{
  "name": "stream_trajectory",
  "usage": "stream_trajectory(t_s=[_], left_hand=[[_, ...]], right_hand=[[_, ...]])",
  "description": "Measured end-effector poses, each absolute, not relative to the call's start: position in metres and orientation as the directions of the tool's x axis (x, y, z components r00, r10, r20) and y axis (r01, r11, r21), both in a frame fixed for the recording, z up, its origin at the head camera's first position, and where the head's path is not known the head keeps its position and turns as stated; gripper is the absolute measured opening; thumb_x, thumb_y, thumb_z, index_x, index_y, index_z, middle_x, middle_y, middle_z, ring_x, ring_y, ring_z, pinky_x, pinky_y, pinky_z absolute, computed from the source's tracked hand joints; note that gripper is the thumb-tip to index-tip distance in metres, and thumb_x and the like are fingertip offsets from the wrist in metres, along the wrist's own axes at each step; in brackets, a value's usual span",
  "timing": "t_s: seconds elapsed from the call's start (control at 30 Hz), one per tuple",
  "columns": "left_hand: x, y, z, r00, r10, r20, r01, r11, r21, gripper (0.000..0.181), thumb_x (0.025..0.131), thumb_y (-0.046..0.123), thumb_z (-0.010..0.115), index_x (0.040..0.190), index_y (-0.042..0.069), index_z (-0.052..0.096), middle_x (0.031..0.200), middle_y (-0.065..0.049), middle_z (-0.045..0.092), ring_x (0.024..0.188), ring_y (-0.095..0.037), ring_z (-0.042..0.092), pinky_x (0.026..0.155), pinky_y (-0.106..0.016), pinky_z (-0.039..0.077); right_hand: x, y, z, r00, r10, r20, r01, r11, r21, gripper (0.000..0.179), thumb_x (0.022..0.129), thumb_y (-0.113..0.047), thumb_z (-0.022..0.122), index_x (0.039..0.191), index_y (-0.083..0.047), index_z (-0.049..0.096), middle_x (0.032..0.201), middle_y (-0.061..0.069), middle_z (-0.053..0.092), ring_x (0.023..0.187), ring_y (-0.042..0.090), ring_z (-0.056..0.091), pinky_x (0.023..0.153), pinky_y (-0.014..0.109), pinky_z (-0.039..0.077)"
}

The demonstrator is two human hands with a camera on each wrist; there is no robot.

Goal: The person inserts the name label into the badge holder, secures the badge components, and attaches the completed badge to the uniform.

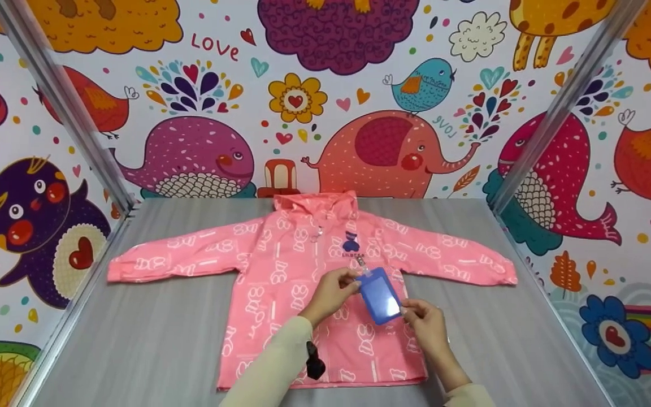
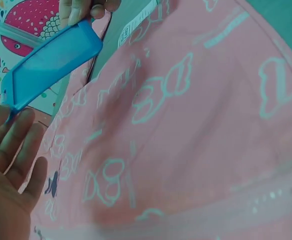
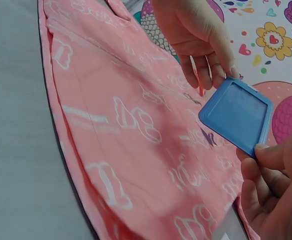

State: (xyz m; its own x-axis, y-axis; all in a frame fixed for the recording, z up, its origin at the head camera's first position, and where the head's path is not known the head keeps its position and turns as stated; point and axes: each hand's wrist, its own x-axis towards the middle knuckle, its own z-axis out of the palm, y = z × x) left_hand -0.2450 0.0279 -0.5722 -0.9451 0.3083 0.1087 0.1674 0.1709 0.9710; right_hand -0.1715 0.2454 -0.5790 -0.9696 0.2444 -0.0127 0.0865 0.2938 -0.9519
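Between both hands is a blue badge holder [image 1: 380,295] with a clear window and a metal clip [image 1: 361,262] at its top, held tilted over a pink jacket [image 1: 303,294]. My left hand [image 1: 332,294] pinches its upper left corner between thumb and forefinger; the other fingers are spread in the left wrist view. On the lower right corner, my right hand [image 1: 428,328] pinches with thumb and fingers, as the right wrist view also shows. The jacket lies spread flat with sleeves out, white bear outlines all over and a dark bear print [image 1: 351,243] on the chest.
A grey table [image 1: 150,333] bears the jacket. Patterned panels with cartoon animals [image 1: 382,152] stand behind and at both sides, with metal posts [image 1: 568,107] at the corners. A white label [image 2: 136,22] shows near the jacket's edge.
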Motion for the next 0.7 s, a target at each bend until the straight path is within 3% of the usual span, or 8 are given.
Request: stream_trajectory(t_s=[0.1, 0.27, 0.53, 0.7], left_hand=[[-0.242, 0.016, -0.573, -0.954, 0.276, 0.117, 0.167, 0.166, 0.972, 0.015, 0.093, 0.007, 0.064, 0.104, -0.002, 0.068, 0.093, -0.019, 0.071, 0.084, -0.029, 0.070, 0.076, -0.034, 0.061], [-0.236, 0.000, -0.572, -0.964, 0.228, 0.139, 0.178, 0.162, 0.971, 0.014, 0.093, 0.008, 0.064, 0.103, 0.000, 0.069, 0.094, -0.018, 0.072, 0.088, -0.037, 0.070, 0.075, -0.025, 0.058], [-0.230, -0.022, -0.570, -0.970, 0.172, 0.169, 0.193, 0.137, 0.971, 0.013, 0.092, 0.006, 0.066, 0.101, -0.002, 0.069, 0.092, -0.019, 0.072, 0.080, -0.017, 0.067, 0.073, -0.021, 0.057], [-0.227, -0.029, -0.567, -0.960, 0.184, 0.212, 0.243, 0.166, 0.956, 0.012, 0.092, 0.006, 0.065, 0.099, -0.002, 0.071, 0.090, -0.018, 0.072, 0.075, -0.006, 0.062, 0.072, -0.019, 0.056]], right_hand=[[-0.175, 0.235, -0.581, -0.982, 0.188, -0.018, 0.071, 0.279, -0.958, 0.017, 0.088, 0.005, 0.066, 0.103, 0.012, 0.069, 0.080, 0.018, 0.071, 0.063, 0.005, 0.057, 0.058, 0.020, 0.051], [-0.178, 0.222, -0.581, -0.997, 0.068, -0.035, 0.051, 0.254, -0.966, 0.013, 0.088, 0.008, 0.062, 0.099, 0.015, 0.065, 0.081, 0.024, 0.070, 0.064, 0.010, 0.061, 0.062, 0.023, 0.055], [-0.202, 0.219, -0.569, -0.982, -0.187, 0.015, -0.068, 0.280, -0.958, 0.020, 0.092, 0.000, 0.061, 0.106, 0.013, 0.062, 0.093, 0.031, 0.069, 0.076, 0.013, 0.069, 0.073, 0.029, 0.059], [-0.233, 0.212, -0.545, -0.956, -0.282, 0.077, -0.171, 0.329, -0.929, 0.025, 0.095, -0.005, 0.059, 0.116, 0.009, 0.061, 0.097, 0.031, 0.070, 0.078, 0.010, 0.067, 0.072, 0.024, 0.056]])
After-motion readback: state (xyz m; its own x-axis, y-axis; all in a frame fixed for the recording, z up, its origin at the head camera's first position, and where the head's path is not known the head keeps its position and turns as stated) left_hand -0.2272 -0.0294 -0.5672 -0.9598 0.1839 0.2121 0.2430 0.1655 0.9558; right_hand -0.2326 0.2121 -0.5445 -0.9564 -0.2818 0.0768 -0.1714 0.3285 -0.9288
